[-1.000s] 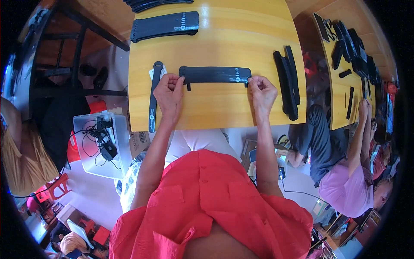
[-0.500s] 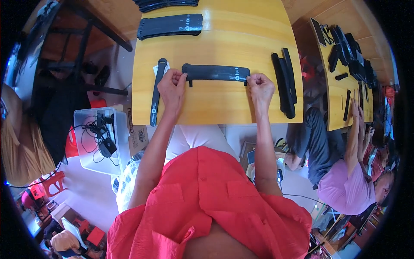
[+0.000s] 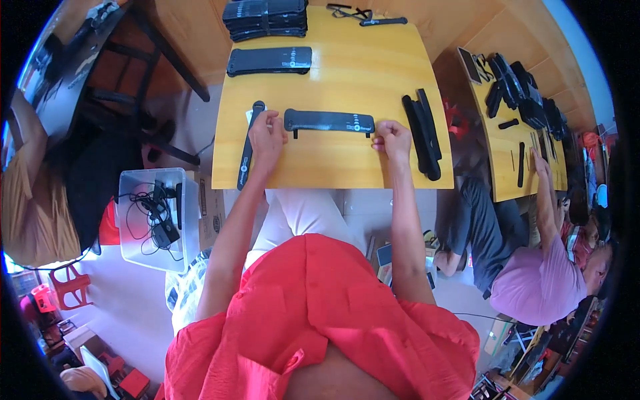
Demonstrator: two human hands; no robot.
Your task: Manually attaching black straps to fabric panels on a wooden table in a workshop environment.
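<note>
A flat, long black panel (image 3: pixel 329 121) with pale print near its right end lies across the table between my hands. Two short black tabs stick out from its near edge. My left hand (image 3: pixel 268 139) hovers by the panel's left end, fingers loosely curled and apart, holding nothing that I can see. At the other end my right hand (image 3: pixel 393 140) is close to the corner, its fingers bent with a small gap to the thumb; whether it touches the panel is hard to tell. Left of my left hand lies a narrow black strap (image 3: pixel 245 163) with a rounded end, over a white slip.
Long black strips (image 3: pixel 421 137) lie near the right edge of the yellow table (image 3: pixel 333 170). Similar panels form a pile (image 3: pixel 270 61) and a taller stack (image 3: pixel 265 19) at the far left. A clear bin (image 3: pixel 160 257) with cables stands left. A co-worker (image 3: pixel 537 287) sits right.
Half a second ago both hands pinched the panel's ends; now my left fingers have come off it and my right hand's grip has loosened. The whole view has shifted, showing more of the table's far edge.
</note>
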